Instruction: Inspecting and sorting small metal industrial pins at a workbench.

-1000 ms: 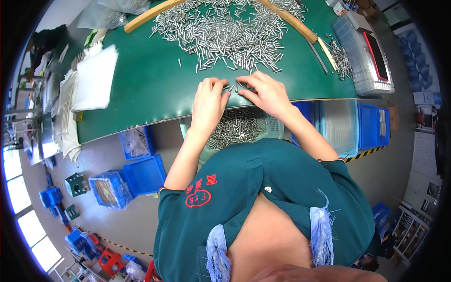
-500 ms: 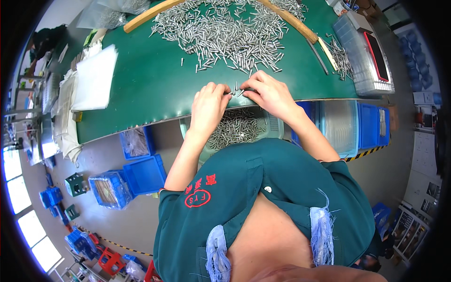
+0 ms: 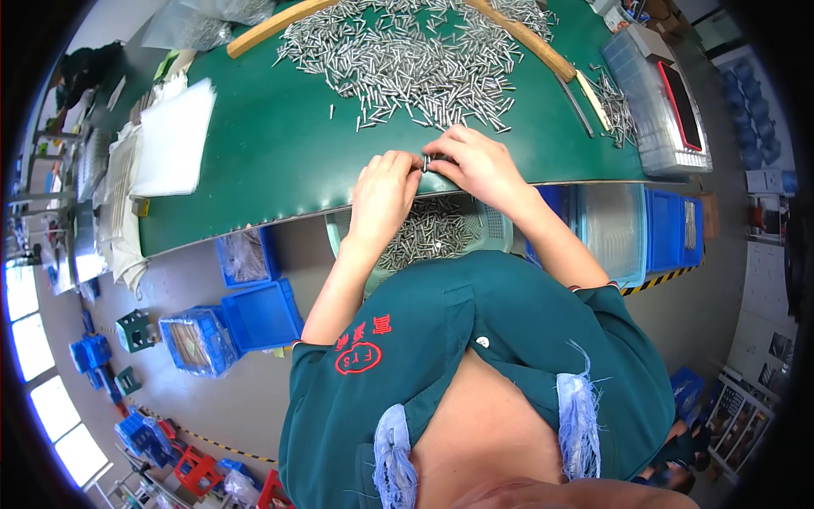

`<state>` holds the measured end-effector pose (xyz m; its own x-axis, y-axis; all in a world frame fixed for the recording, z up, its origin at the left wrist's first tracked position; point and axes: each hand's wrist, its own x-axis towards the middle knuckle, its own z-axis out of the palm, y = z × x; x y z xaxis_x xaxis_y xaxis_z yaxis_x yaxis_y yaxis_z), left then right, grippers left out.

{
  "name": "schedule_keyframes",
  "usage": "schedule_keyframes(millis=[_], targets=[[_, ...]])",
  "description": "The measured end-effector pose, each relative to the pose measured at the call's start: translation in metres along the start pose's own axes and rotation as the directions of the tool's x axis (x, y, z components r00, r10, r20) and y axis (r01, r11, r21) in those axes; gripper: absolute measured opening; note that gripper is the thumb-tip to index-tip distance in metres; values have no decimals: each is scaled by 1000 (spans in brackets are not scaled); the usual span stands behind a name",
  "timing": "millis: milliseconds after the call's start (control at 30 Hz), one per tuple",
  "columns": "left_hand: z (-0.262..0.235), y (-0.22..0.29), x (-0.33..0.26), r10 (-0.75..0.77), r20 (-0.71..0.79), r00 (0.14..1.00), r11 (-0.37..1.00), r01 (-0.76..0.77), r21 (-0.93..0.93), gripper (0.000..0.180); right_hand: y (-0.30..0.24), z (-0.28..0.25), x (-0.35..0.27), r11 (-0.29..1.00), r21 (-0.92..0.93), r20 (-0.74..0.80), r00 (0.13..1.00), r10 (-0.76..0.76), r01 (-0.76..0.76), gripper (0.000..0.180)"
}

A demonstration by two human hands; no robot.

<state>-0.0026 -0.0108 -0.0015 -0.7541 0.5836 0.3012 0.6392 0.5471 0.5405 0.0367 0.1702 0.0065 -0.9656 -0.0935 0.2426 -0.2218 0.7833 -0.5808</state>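
Close to the near edge of the green table (image 3: 280, 144), my two hands meet fingertip to fingertip. A few small silvery metal pins (image 3: 426, 161) show between them. My left hand (image 3: 381, 191) is closed, its thumb and forefinger pinched at the pins from the left. From the right, my right hand (image 3: 482, 167) pinches at the same pins, fingers curled. How many pins each hand holds is hidden by the fingers. A broad heap of similar pins (image 3: 407, 68) lies beyond my hands. Under the table edge, below my hands, sits a pale green basket (image 3: 504, 231) holding many pins (image 3: 428, 233).
Wooden strips (image 3: 526, 42) flank the heap. At the right stand clear plastic boxes (image 3: 640, 110) with a red-edged phone (image 3: 681, 102) on top. White sheets (image 3: 174, 140) lie at the left. Blue bins (image 3: 261, 314) stand on the floor to the left.
My fingertips have come closer together. My right hand has shifted slightly left, and the pins that lay spread between my hands are now gathered at the fingertips.
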Motion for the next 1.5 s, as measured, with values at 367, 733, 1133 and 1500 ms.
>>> schedule_keyframes(millis=[367, 733, 1133, 1500], targets=[[7, -8, 15, 26, -112, 993, 998, -33, -61, 16, -5, -7, -11, 997, 46, 61, 997, 56, -59, 19], [20, -13, 49, -5, -42, 999, 994, 9, 107, 13, 0, 0, -14, 989, -138, -58, 997, -59, 51, 14], [-1, 5, -1, 14, 25, 1000, 1000, -14, 5, 21, 0, -9, -16, 993, -40, -5, 994, -112, 112, 31], [0, 6, -3, -9, 14, 1000, 999, 9, 45, 22, 4, -8, -19, 996, 53, 4, 997, -77, 76, 33]])
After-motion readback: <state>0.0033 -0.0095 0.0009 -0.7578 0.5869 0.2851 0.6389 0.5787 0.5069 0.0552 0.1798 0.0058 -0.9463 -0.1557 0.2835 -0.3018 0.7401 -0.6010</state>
